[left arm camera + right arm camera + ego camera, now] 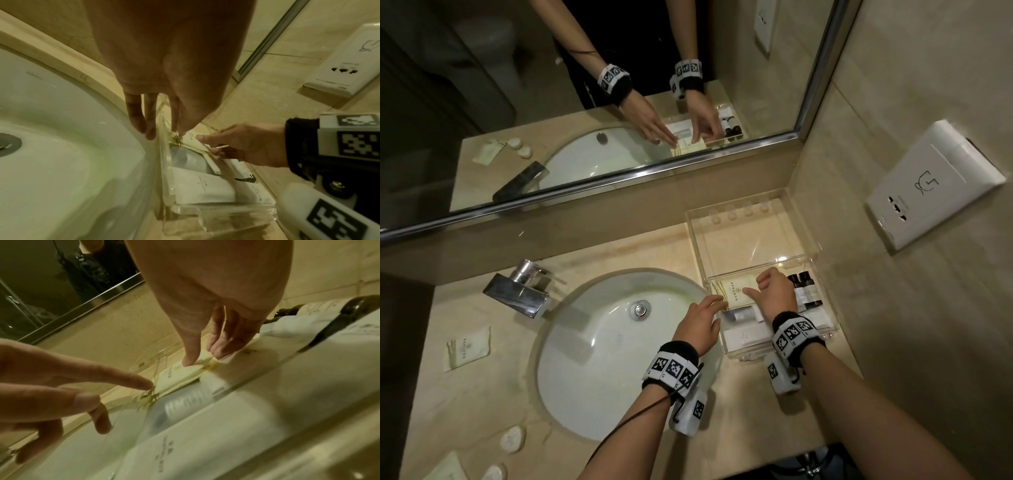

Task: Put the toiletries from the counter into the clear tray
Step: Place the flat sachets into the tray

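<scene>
- I've got both hands at the clear tray [753, 219], which sits on the tabletop [619, 253] right of the sink [599, 342], and I'm settling a cream packet [736, 291] into its near section.
- My right hand [775, 291] has its thumb and fingertips [218, 352] down on the packet's top, fingers only loosely bent; I read it as pressing, not clamping.
- My left hand [702, 325] has its fingers straight and apart, their tips touching the packet's gold-striped edge at the tray's left wall.
- Already in the tray: two dark bottles [803, 287] along the right side, a small clear tube [739, 313] and a white box [744, 335] nearer me.
- Left outside, by my count: another cream packet [467, 347] on the tabletop left of the sink, and small round white items [512, 440] plus more near the bottom-left edge. I'd call it past halfway, not finished.
- Only the head view shows me those leftovers and the tray's bare far section.
- The left wrist view shows the packet lying on top of the tube; the right wrist view shows each fingertip's contact up close, though the foreground there is blurred.
</scene>
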